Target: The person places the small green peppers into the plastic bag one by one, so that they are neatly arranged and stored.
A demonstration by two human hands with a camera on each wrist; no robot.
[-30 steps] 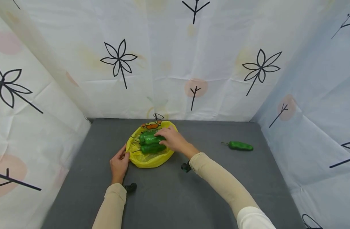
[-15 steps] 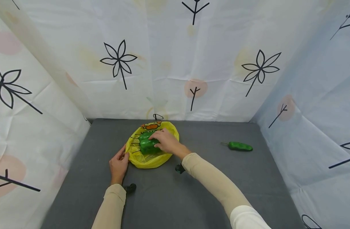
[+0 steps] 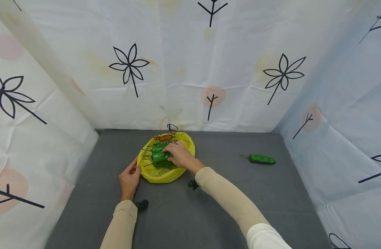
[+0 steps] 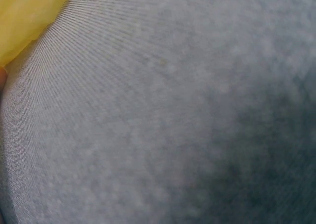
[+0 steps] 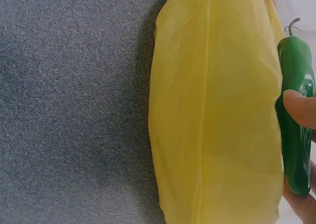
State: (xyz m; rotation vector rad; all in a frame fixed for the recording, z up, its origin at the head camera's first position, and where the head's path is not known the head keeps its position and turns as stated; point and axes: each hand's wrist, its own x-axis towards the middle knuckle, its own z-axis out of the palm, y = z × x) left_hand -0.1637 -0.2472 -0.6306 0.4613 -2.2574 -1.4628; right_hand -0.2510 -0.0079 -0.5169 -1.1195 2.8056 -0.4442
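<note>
A yellow plastic bag [image 3: 160, 178] stands wide-mouthed on the grey table, with several green peppers [image 3: 158, 148] lying in it, stems to the left. My left hand [image 3: 129, 178] pinches the bag's left rim between thumb and fingers. In the left wrist view only a corner of the bag [image 4: 29, 16] shows. My right hand [image 3: 179, 154] reaches over the bag's right side. The right wrist view shows its thumb [image 5: 300, 108] and fingers gripping a green pepper [image 5: 295, 159] at the bag's edge. Some of the other peppers are partly hidden beneath this hand.
One more green pepper [image 3: 261, 159] lies alone on the right side of the grey table [image 3: 224, 207]. Patterned white cloth [image 3: 184, 69] hangs behind the table and along both sides. Dark wrist cameras jut from both sleeves.
My right hand has shifted slightly left over the bag, with a pepper in its grip. The left hand stays at the rim, and the lone pepper has not moved.
</note>
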